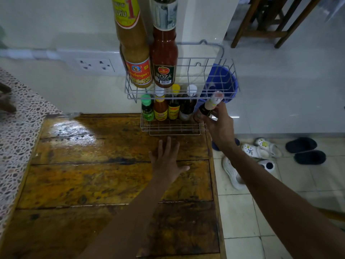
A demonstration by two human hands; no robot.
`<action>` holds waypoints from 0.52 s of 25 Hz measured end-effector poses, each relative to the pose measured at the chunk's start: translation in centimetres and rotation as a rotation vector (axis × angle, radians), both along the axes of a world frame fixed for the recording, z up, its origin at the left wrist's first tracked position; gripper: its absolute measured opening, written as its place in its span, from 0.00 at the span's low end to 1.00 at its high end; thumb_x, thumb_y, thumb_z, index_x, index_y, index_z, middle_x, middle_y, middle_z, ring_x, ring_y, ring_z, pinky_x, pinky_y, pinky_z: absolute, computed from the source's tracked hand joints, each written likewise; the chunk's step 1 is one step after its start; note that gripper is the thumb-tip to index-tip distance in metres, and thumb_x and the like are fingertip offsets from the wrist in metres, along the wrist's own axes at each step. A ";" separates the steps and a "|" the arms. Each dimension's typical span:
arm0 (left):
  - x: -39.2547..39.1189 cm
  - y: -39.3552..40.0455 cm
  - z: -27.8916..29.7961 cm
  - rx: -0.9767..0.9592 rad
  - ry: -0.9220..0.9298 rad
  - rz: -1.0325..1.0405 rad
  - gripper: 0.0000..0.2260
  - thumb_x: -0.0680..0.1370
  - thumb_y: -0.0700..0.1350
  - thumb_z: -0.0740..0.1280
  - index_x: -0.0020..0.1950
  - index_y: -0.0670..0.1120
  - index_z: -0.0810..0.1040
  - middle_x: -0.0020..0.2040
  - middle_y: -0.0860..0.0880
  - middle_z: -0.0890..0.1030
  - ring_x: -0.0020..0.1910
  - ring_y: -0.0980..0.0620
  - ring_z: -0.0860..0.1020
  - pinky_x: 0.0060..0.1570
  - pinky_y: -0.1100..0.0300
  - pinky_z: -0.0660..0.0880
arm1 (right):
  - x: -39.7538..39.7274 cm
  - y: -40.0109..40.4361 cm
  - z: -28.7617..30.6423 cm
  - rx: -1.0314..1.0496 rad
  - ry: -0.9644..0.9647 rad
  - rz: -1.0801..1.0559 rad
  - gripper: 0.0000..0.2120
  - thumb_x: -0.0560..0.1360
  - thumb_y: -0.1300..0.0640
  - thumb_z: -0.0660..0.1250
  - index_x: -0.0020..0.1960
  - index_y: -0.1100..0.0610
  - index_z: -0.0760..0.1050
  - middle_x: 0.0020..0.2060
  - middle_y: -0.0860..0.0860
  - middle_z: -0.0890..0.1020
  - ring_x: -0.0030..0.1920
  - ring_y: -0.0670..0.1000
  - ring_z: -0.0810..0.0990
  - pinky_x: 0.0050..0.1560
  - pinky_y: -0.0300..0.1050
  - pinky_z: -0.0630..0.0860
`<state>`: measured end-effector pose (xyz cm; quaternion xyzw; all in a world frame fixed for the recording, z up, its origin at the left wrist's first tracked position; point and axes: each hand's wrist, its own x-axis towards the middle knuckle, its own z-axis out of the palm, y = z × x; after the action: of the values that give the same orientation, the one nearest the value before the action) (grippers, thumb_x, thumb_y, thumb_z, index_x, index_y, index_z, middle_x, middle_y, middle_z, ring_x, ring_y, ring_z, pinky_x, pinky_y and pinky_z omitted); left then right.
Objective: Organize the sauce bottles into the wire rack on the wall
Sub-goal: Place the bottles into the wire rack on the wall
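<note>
Illumination dim, with corners darkened; bright glare patch on the glossy brown wooden tabletop [74, 131]; wide-angle distortion bends edges; white-capped dark bottle [210, 105] motion-blurred.

The upper tier of the wire rack [222, 75] is blocked at its left end by 2 tall bottles [149, 58]; to their right it stands open. The lower tier [173, 128] holds 4 small bottles [168, 109] in a row along its back, leaving a bare strip in front. At the rack's right end, the right hand [218, 124] and its dark bottle [209, 107] fill the gap. Below the rack, the wooden table [93, 174] is clear apart from the left hand [166, 161].
</note>
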<state>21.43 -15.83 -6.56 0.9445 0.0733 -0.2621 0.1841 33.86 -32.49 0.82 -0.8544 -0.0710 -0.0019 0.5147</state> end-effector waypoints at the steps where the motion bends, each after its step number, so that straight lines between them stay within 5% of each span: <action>1: 0.0 0.0 -0.1 0.003 -0.001 -0.002 0.46 0.75 0.72 0.63 0.83 0.59 0.42 0.82 0.52 0.31 0.81 0.43 0.31 0.75 0.27 0.42 | 0.3 0.1 -0.2 -0.005 0.005 0.006 0.23 0.77 0.55 0.73 0.68 0.54 0.67 0.63 0.49 0.80 0.62 0.44 0.78 0.54 0.29 0.76; 13: -0.2 -0.1 -0.3 0.009 -0.006 -0.005 0.45 0.76 0.73 0.61 0.83 0.60 0.41 0.82 0.52 0.29 0.80 0.43 0.29 0.75 0.29 0.41 | 3.7 1.3 -0.5 -0.141 -0.015 0.080 0.17 0.76 0.64 0.72 0.64 0.58 0.75 0.58 0.46 0.80 0.59 0.42 0.76 0.48 0.21 0.71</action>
<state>21.26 -15.93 -6.87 0.9462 0.0713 -0.2596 0.1794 37.61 -31.21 0.33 -0.8850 -0.1089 0.0173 0.4523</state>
